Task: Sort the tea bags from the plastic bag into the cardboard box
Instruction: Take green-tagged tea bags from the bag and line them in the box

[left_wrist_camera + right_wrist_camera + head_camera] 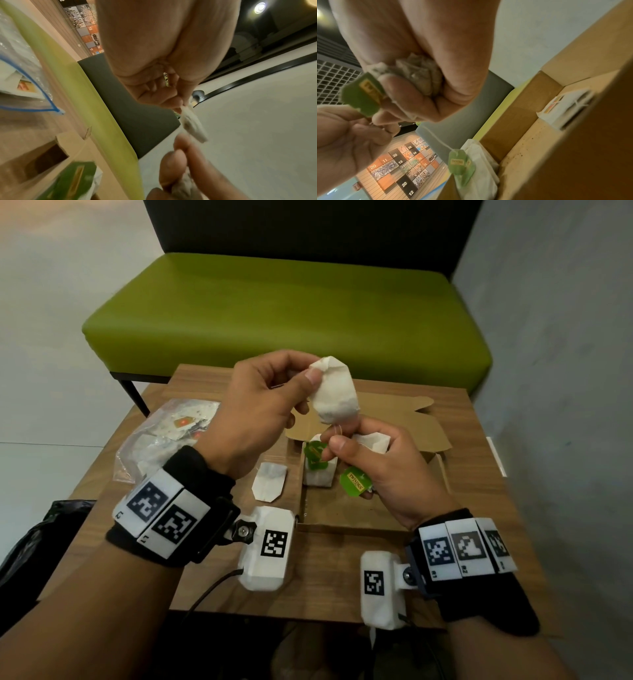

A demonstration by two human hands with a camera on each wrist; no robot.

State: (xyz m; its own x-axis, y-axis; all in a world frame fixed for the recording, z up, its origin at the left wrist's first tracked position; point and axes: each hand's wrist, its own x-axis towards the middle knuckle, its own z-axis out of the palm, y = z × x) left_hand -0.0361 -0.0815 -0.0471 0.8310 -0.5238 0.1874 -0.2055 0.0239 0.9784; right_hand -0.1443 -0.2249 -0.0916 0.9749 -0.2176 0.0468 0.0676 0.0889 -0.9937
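My left hand [305, 376] pinches the top of a white tea bag [334, 393] and holds it up over the open cardboard box [346, 520]. My right hand [337, 440] pinches that bag's string. It also grips a second tea bag [419, 75] in its palm, with a green tag [356, 482] hanging below. Inside the box stand tea bags with green tags [318, 465]. One loose tea bag [269, 481] lies on the table left of the box. The plastic bag [161, 440] with more tea bags lies at the left.
The wooden table [325, 583] is small, with a green bench [284, 313] right behind it. A grey wall [555, 371] stands close on the right. A black bag [34, 542] sits beside the table's left edge. The box's flaps [394, 419] lie open at the back.
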